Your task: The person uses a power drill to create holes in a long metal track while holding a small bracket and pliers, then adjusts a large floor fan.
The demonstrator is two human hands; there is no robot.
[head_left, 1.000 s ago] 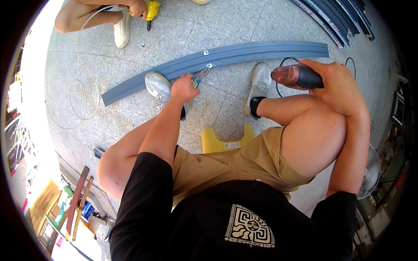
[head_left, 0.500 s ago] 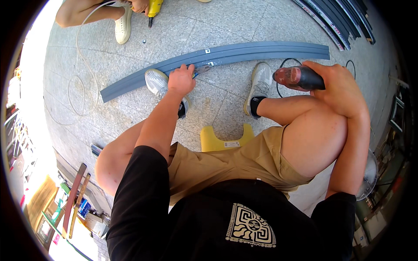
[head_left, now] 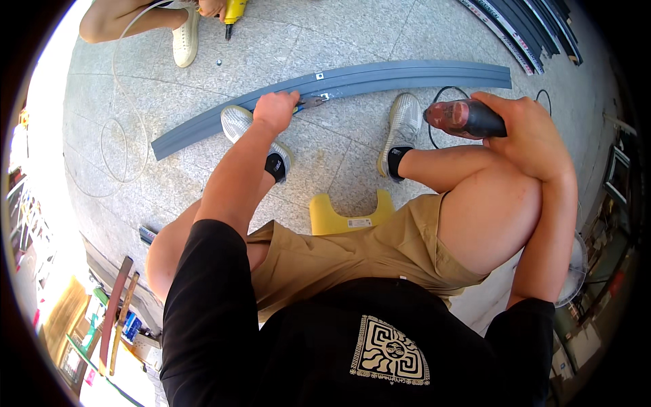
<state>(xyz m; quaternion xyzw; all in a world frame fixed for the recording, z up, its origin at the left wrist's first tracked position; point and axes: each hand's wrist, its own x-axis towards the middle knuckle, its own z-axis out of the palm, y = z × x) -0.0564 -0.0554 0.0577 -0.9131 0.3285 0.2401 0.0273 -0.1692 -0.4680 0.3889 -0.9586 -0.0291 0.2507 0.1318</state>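
Note:
My left hand [head_left: 274, 112] is closed around the handles of a pair of pliers [head_left: 312, 102]. The pliers' jaws meet a small shiny notch on the near edge of a long grey metal profile [head_left: 413, 73], which lies across the floor in front of my feet. A second small pale square with a dark centre [head_left: 320, 76] shows on the profile. My right hand [head_left: 532, 136] grips a power tool [head_left: 468, 119] with a black body and a worn reddish head pointing left. That hand rests above my right knee, and a black cord [head_left: 432, 136] loops beside the tool.
Opposite me at the upper left, another person's hand [head_left: 212, 8] holds a yellow power tool [head_left: 234, 12] with a pale hose [head_left: 115, 74]. More dark profiles [head_left: 515, 30] lie at the upper right. A yellow stool [head_left: 325, 220] stands between my legs. Wooden-handled tools [head_left: 115, 315] are at left.
My left hand and the pliers have shifted slightly left and up in the picture, and the left wrist has turned a little. The right hand holds the power tool nearly still.

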